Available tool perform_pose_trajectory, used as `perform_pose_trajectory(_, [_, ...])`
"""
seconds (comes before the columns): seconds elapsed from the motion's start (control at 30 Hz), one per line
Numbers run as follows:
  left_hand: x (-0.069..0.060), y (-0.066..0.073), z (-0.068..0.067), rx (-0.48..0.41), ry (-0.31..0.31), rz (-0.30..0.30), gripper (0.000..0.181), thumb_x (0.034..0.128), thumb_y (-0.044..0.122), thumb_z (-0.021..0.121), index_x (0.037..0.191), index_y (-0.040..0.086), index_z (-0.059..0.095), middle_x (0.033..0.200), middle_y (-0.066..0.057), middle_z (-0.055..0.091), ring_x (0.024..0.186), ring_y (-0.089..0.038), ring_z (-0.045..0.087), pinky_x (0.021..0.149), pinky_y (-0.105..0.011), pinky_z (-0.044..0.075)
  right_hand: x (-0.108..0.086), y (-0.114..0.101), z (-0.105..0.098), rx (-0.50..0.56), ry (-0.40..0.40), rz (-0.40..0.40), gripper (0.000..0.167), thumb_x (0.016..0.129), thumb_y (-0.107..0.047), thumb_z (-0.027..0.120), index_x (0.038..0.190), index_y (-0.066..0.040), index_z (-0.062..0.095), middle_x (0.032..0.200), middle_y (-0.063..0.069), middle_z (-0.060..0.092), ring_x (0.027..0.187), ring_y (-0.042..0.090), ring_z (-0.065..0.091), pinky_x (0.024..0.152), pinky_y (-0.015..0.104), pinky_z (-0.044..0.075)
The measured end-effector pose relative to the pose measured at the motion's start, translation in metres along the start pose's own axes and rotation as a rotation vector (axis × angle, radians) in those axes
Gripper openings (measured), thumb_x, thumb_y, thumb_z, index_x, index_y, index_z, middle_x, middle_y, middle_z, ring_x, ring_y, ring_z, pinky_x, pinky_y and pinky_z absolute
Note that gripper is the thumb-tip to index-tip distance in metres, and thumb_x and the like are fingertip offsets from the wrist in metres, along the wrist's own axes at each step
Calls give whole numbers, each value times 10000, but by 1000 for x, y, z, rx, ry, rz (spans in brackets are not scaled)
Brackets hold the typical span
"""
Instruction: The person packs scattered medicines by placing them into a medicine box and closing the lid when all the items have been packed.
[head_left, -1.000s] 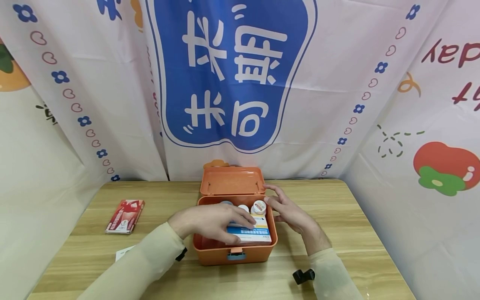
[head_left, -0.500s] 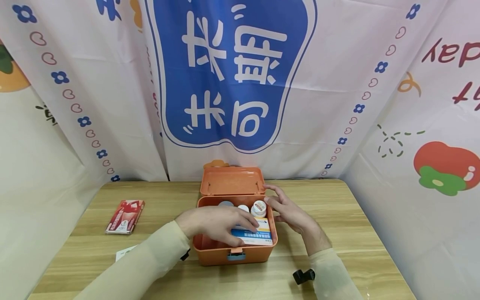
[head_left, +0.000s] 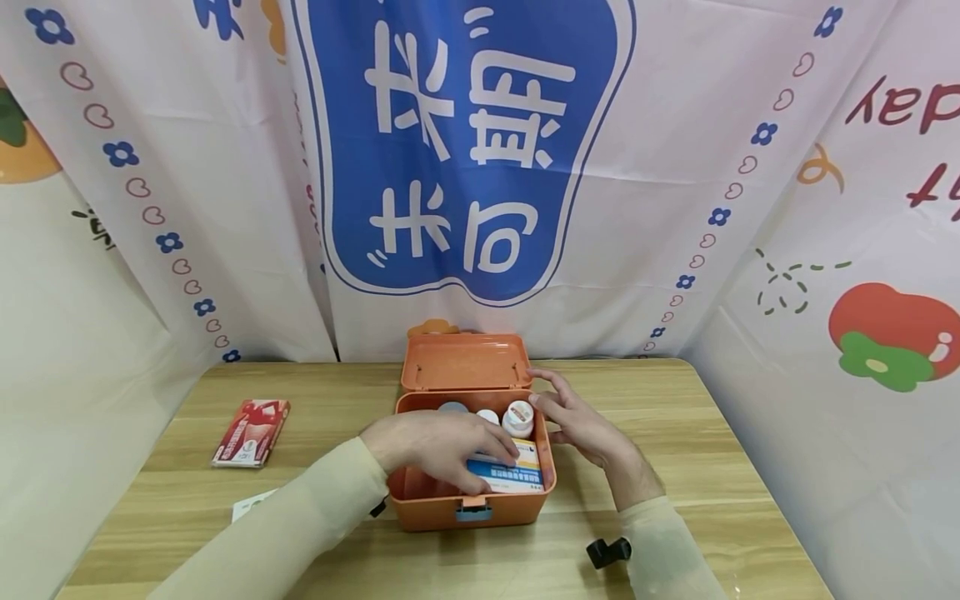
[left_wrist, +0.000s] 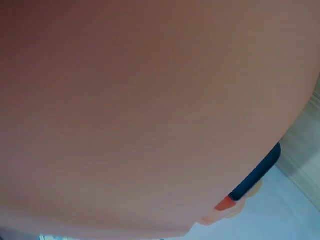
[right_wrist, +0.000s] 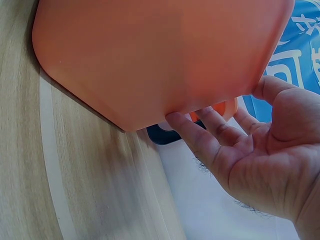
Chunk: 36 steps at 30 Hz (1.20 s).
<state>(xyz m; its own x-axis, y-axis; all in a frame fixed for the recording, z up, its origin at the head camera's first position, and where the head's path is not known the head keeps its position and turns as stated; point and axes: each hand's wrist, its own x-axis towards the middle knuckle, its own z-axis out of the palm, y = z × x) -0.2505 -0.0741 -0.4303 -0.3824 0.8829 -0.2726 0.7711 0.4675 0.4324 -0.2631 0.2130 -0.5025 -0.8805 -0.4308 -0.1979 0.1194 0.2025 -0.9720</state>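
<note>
An orange lidded box stands on the table with its lid tipped back. Inside, my left hand holds a white and blue medicine carton, thumb at the near side and fingers over the top. A white-capped bottle and other caps show behind the carton. My right hand holds the box's back right corner, thumb at the rim and fingers reaching round behind, as the right wrist view also shows against the orange side wall. Skin fills most of the left wrist view.
A red carton lies on the left of the wooden table. A white card or carton is partly covered by the left sleeve. Behind the table hangs a printed curtain.
My left hand has shifted a little to the right. The medicine carton has moved slightly toward the box's front wall. My right hand stays at the corner.
</note>
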Motion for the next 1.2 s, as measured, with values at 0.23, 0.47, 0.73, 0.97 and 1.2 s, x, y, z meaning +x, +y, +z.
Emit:
perform_pose_trajectory(0.23, [6, 2, 5, 6, -14, -15, 428, 1129, 218, 781, 1556, 183, 770, 1585, 85, 763, 1476, -69, 697, 1273, -293, 583, 0, 0, 1, 10, 4, -4, 618, 1274, -358, 517, 1832, -266, 266, 1730, 280, 551, 1621, 440, 566, 1132, 537, 676])
perform_pose_trajectory(0.47, [0, 3, 3, -4, 12, -9, 380, 1184, 295, 729, 1540, 175, 780, 1568, 58, 779, 1456, -88, 713, 1300, -340, 577, 0, -2, 1, 15, -2, -8, 629, 1273, -359, 519, 1836, -260, 256, 1737, 286, 547, 1614, 441, 578, 1140, 566, 680])
perform_pose_trajectory(0.73, [-12, 3, -8, -24, 73, 34, 407, 1177, 261, 728, 1581, 221, 757, 1566, 85, 774, 1320, -45, 699, 1242, -323, 604, 0, -2, 1, 16, 0, -9, 628, 1275, -351, 515, 1837, -249, 256, 1732, 283, 545, 1621, 440, 562, 1159, 580, 668])
perform_pose_trajectory(0.97, [-21, -2, -11, -76, 126, 49, 444, 1178, 205, 720, 1620, 248, 729, 1587, 61, 768, 1028, -50, 667, 1035, -223, 597, 0, -2, 2, 15, 1, -5, 620, 1279, -351, 507, 1837, -253, 256, 1749, 281, 527, 1640, 452, 541, 1171, 575, 659])
perform_pose_trajectory(1.2, [-36, -7, -13, -103, 168, 29, 434, 1192, 251, 700, 1625, 284, 716, 1627, 104, 731, 1420, -115, 702, 1277, -417, 598, 1, -1, 1, 18, -4, -6, 627, 1277, -355, 508, 1840, -252, 252, 1769, 285, 518, 1653, 455, 528, 1155, 549, 662])
